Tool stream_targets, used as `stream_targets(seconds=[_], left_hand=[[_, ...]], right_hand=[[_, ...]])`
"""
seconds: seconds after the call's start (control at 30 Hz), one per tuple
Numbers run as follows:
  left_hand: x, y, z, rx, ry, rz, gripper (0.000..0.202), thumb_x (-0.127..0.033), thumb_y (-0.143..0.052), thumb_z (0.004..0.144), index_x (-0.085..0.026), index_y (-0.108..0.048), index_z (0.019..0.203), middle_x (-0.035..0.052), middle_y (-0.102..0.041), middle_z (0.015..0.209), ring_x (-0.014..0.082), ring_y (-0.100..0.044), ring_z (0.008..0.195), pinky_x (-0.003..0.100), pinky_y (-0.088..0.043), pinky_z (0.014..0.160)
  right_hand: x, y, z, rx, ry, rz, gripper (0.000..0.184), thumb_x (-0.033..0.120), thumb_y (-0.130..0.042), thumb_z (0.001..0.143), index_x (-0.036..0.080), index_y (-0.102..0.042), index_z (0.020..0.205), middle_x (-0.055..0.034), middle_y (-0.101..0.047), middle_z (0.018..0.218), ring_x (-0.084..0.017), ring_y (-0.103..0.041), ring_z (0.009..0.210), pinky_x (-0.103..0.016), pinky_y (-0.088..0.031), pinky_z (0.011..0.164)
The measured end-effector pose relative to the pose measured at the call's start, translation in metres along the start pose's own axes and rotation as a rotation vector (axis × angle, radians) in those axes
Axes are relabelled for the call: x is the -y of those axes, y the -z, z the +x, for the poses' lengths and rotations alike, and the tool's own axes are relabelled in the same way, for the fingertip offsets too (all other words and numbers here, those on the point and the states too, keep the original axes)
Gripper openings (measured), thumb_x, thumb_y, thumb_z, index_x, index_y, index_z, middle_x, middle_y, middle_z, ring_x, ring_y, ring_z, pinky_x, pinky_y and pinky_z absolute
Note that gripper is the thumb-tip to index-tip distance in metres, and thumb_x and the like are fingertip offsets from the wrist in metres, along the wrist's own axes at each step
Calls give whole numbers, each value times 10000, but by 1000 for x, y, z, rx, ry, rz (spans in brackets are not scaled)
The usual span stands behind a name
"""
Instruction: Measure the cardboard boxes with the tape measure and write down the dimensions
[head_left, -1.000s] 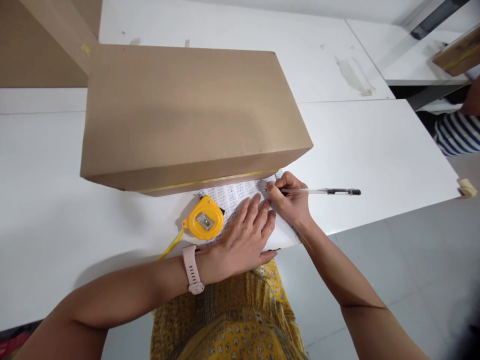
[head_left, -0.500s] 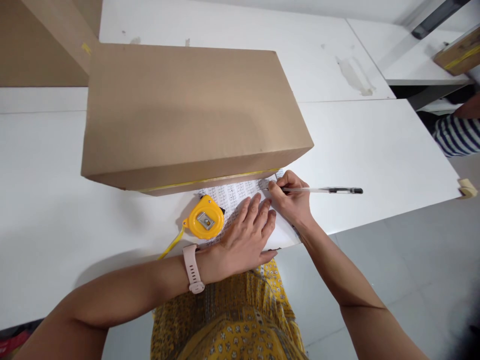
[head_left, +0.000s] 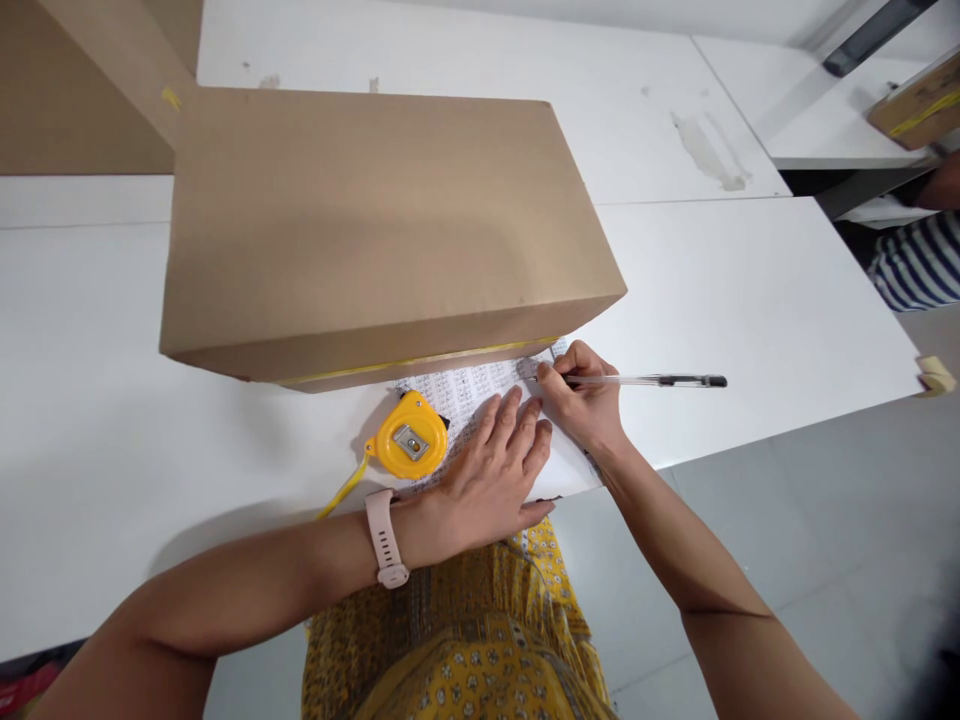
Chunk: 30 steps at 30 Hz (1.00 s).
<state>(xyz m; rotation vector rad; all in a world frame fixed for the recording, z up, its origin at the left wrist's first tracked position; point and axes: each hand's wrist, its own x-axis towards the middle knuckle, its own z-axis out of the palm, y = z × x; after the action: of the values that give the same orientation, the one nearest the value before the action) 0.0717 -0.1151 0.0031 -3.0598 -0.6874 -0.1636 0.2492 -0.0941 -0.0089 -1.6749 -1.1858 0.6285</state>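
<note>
Barely shifting right since a second ago, my pen (head_left: 660, 380) is suggesting writing underway; my right hand (head_left: 585, 400) is pinching it at the paper (head_left: 484, 382), my left hand (head_left: 487, 475) is lying flat there, beside the tape measure (head_left: 409, 437).

A small carton (head_left: 919, 105) sits at far right, near another person's striped garment (head_left: 916, 262).

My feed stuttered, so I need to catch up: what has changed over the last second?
Very little: the right hand and the pen it holds have shifted slightly to the right. Nothing was taken hold of or let go. The left hand stays flat on the written paper; the tape measure and carton stay put.
</note>
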Motion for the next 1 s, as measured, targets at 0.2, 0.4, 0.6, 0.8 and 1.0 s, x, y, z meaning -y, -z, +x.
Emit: stream_targets(seconds=[0.2,0.4,0.6,0.8,1.0], left_hand=[[0,1,-1,-3,6,-17,876,-720,-543,916,-36,-549,1462,255,-485,1565,461,-406,1479,555,-315,1219],[0,1,-3,-4,4,-20,868,-712,-509,942,-41,-518,1493,252,-442,1596,447,-383,1497,551,-323,1222],[0,-6,-6,-49,6,-7,837,-681,-531,947,-38,-524,1482,262,-438,1594,459,-378,1496,561,-316,1219],[-11,5,-14,-226,-21,19,538,-502,-615,972,-51,-647,1263,235,-657,1373,382,-577,1336,487,-451,1101],[11,44,-47,-573,245,-22,206,-288,-654,956,-155,-645,1113,166,-716,1181,331,-650,1148,467,-518,984]], right_hand=[[2,1,1,-72,38,7,346,296,-682,814,235,-394,633,74,-422,552,-92,-345,512,-261,-304,511],[-5,11,11,-439,142,-65,163,369,-638,919,240,-551,874,27,-558,765,-127,-495,629,-288,-413,607],[-26,24,17,-248,233,-551,411,63,-394,896,260,-698,1090,-75,-644,986,-247,-550,983,-383,-478,809],[-33,21,16,-209,193,-648,661,-52,-364,792,254,-677,1288,-95,-677,1026,-261,-553,979,-406,-476,841],[-25,27,12,-540,339,-377,623,-22,-356,790,246,-611,1291,-85,-630,1060,-219,-612,986,-382,-517,813]])
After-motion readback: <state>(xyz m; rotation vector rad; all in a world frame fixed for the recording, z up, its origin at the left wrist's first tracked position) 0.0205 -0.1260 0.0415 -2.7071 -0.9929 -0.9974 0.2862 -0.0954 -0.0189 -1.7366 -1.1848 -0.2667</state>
